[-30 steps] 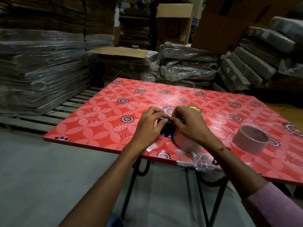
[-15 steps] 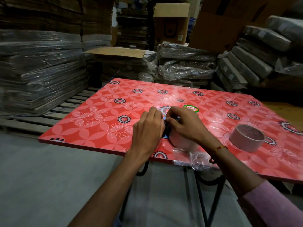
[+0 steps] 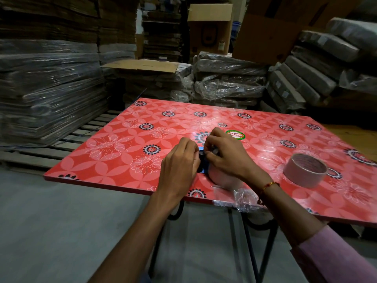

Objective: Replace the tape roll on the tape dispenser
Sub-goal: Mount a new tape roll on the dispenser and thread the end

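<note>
Both hands have drawn closer together since a second ago, and the left hand (image 3: 180,160) now covers more of the dark part between them, its fingers curled over so that its knuckles face the camera. Its fingertips press against the tape dispenser (image 3: 202,158), of which only a small black and blue part shows between the two hands; whether the left hand truly grips it cannot be told. The right hand (image 3: 223,153) is bent over the same spot, thumb and forefinger pinched at the dispenser's top, grasping something there that is too hidden to name. Beneath the right palm sits one pale tape roll (image 3: 221,177), touching the dispenser and resting near the front edge of the surface (image 3: 114,160).

A second tape roll (image 3: 305,170), wide and pale with its hollow core facing up, lies flat on the surface well apart to the right of the hands, touched by nothing. That makes two rolls in all and one dispenser.

One crumpled scrap of clear film (image 3: 243,198) clings to the front edge of the surface just under the right wrist. One round green and white sticker (image 3: 235,135) lies just beyond the right hand's knuckles. One red thread bracelet (image 3: 268,185) circles the right wrist, and a pink sleeve (image 3: 334,256) covers the right forearm; the left arm is bare.
</note>
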